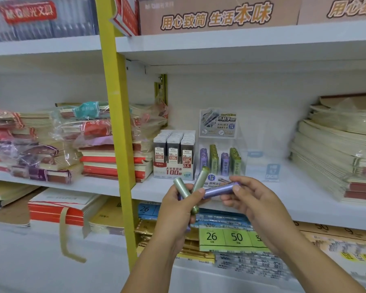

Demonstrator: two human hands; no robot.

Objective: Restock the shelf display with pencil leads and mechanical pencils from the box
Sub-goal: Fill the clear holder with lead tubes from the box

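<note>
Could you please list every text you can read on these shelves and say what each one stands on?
"用心致简 生活本味": brown carton, top shelf.
"100", "HB", "0.5": grey lead display box.
"0.7 2B": clear stand's header card.
"26", "50": green card, lower shelf.
Smaller print: too blurred.

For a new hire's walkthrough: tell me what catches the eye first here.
The two hands in front: the left hand grips two green tubes, and the right hand pinches a purple tube. Behind them on the middle shelf stands a clear display of matching tubes.
</note>
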